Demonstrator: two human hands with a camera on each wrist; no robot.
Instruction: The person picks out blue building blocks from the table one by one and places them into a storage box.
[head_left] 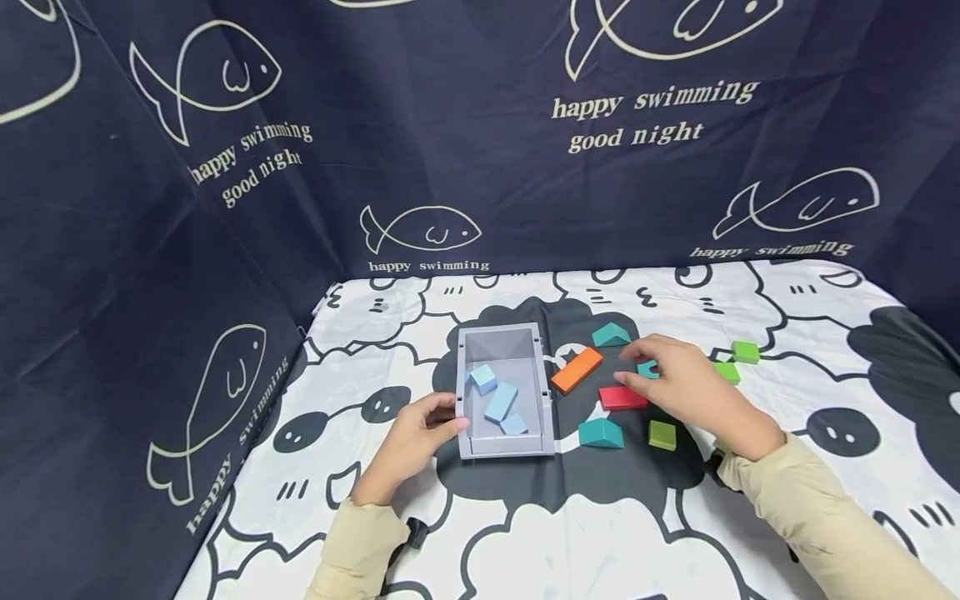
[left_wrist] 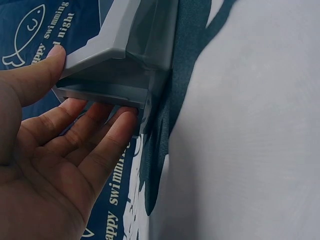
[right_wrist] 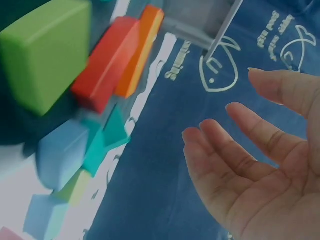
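Observation:
A grey open box (head_left: 547,417) lies on the patterned cloth with three light blue blocks (head_left: 501,402) inside. My left hand (head_left: 416,437) grips its near left side, thumb on the rim (left_wrist: 95,55) and fingertips beneath a ledge in the left wrist view. To the right of the box, my right hand (head_left: 678,379) hovers over the loose blocks, fingers apart and holding nothing. Beneath and beside it are a red block (head_left: 622,398) and a teal piece (head_left: 647,368) partly covered by the hand. An orange block (head_left: 577,370) sits between box and hand.
Teal triangular blocks lie at the back (head_left: 611,335) and front (head_left: 601,433). A green block (head_left: 662,435) is near the right forearm, with two brighter green blocks (head_left: 746,352) farther right. Blue blocks (right_wrist: 62,152) show in the right wrist view. Dark curtains (head_left: 450,167) enclose the table.

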